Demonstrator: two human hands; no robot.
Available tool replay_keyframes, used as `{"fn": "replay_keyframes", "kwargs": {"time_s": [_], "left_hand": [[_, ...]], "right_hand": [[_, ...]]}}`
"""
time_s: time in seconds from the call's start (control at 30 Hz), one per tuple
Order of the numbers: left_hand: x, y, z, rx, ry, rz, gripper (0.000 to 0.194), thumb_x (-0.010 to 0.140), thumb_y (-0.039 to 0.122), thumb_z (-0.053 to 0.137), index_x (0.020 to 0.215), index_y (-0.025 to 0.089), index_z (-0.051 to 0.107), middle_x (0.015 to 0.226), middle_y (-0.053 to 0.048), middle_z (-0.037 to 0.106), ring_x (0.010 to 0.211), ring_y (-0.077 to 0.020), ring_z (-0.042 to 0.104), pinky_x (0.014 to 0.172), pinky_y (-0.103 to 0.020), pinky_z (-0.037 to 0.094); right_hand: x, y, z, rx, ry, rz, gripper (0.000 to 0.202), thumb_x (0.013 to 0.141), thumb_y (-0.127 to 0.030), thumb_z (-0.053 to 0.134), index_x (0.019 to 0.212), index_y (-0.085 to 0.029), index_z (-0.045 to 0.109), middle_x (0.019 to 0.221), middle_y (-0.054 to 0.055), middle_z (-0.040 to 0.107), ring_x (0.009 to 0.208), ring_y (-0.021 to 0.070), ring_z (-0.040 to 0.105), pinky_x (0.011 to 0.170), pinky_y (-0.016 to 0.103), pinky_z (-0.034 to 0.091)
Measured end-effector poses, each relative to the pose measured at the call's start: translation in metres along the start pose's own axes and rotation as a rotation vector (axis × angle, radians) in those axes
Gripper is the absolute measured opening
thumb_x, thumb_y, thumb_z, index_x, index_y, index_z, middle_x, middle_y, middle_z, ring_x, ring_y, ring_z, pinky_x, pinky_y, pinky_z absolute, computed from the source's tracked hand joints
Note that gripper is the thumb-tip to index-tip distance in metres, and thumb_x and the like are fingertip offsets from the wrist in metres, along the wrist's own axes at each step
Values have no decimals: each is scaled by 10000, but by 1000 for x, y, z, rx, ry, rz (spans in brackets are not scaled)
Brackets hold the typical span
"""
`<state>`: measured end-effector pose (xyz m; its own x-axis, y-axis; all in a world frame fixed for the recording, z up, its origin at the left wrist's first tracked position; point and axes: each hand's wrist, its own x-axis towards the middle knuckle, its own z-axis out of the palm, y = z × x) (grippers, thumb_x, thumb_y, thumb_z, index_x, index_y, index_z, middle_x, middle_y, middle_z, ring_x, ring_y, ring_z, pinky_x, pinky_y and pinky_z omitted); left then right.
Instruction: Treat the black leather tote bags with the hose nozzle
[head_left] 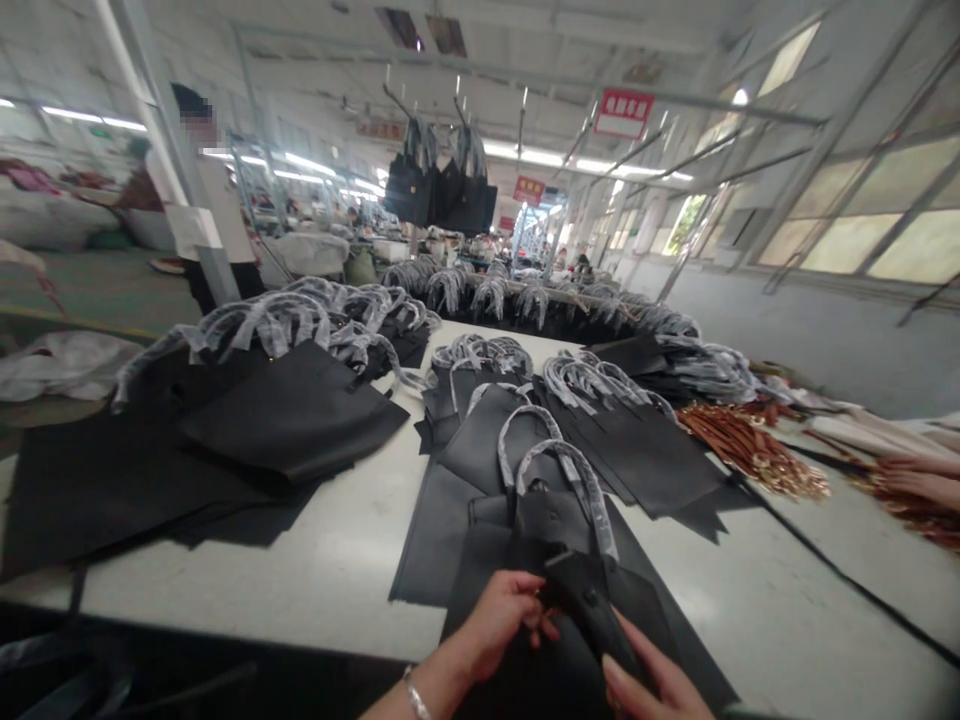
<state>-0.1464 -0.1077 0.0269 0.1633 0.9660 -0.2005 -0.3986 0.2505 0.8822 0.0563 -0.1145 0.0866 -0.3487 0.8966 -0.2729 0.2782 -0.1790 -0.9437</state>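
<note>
A black handbag (553, 515) with plastic-wrapped handles lies in front of me on the worktable, on top of other black bag pieces. My right hand (651, 672) grips a folded black part of this bag from the right, thumb on the near side. At the left of that fold, my left hand (506, 618) has its fingers curled and pinched together close to the bag's edge. Whatever sits between those fingertips is too small to make out. A metal bracelet circles the left wrist.
Piles of black bags (292, 410) lie left, and more (630, 440) lie right. Brown straps with gold clasps (750, 450) are heaped at the right, beside another person's hand (922, 480). Finished bags (439, 190) hang overhead. A person (217, 200) stands behind a metal post.
</note>
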Motion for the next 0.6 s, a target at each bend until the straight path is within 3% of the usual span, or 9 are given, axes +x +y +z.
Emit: {"fn": "replay_keyframes", "kwargs": {"time_s": [0.07,0.2,0.37,0.6], "left_hand": [[-5,1,1,-118,10,-75,259,671,249,562,800,57,681,772,-123,658,577,-114,553,476,-207,333],[-13,-2,1,-278,77,-217,274,687,305,656,843,80,652,693,-32,580,508,-56,436,450,-179,267],[-17,-11,9,-97,189,10,293,592,224,756,829,95,643,687,-9,583,592,-91,497,555,-210,382],[-18,-14,13,126,183,144,273,695,290,709,888,96,701,733,-36,639,638,-113,508,578,-215,379]], "right_hand": [[0,-4,2,0,60,41,891,759,-603,624,1453,-128,329,554,-30,583,461,172,557,451,270,433],[-8,-10,-2,-26,74,68,862,760,-545,647,1455,-153,322,568,-36,585,448,142,514,456,259,396],[-34,-12,-3,-62,32,175,855,760,-528,637,1454,-131,331,529,-40,564,479,161,526,490,277,403],[-43,-6,3,-11,-77,212,871,751,-522,644,1462,-141,315,570,-46,558,460,138,512,474,260,382]]}}
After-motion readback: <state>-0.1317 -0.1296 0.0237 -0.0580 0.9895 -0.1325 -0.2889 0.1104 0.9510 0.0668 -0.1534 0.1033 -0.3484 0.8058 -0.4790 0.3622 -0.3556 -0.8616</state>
